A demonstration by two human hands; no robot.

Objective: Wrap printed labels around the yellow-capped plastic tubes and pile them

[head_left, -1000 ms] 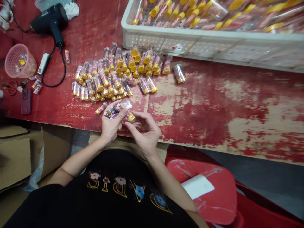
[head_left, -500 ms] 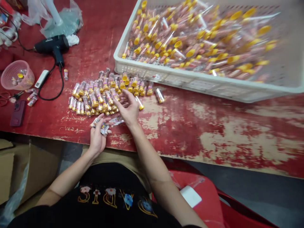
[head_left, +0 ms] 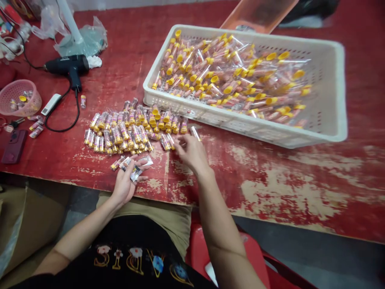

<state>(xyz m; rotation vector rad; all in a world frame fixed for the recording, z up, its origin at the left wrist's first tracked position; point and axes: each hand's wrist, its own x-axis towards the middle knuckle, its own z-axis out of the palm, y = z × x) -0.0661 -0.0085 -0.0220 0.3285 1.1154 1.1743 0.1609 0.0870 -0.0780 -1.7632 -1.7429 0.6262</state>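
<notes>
Many small clear tubes with yellow caps point(head_left: 123, 130) lie in a pile on the red table. My left hand point(head_left: 125, 182), palm up at the pile's near edge, holds small clear packets point(head_left: 136, 172) between its fingers. At the pile's right side is my right hand point(head_left: 192, 154), its fingers bent down by a few tubes; their tips are partly hidden, and I cannot make out whether they grip anything. A single tube point(head_left: 195, 132) lies just beyond it.
A white crate point(head_left: 325, 136) of longer yellow-capped tubes stands behind. On the left are a black heat gun point(head_left: 67, 65) with its cord, a pink basket point(head_left: 33, 105), a phone point(head_left: 14, 146) and a white remote-like object point(head_left: 51, 104). A red chair point(head_left: 251, 257) is below.
My right hand has moved right, off the middle of the pile. Two tubes now lie beside its fingers. My left hand still holds the packets. The view has shifted, showing more of the crate.
</notes>
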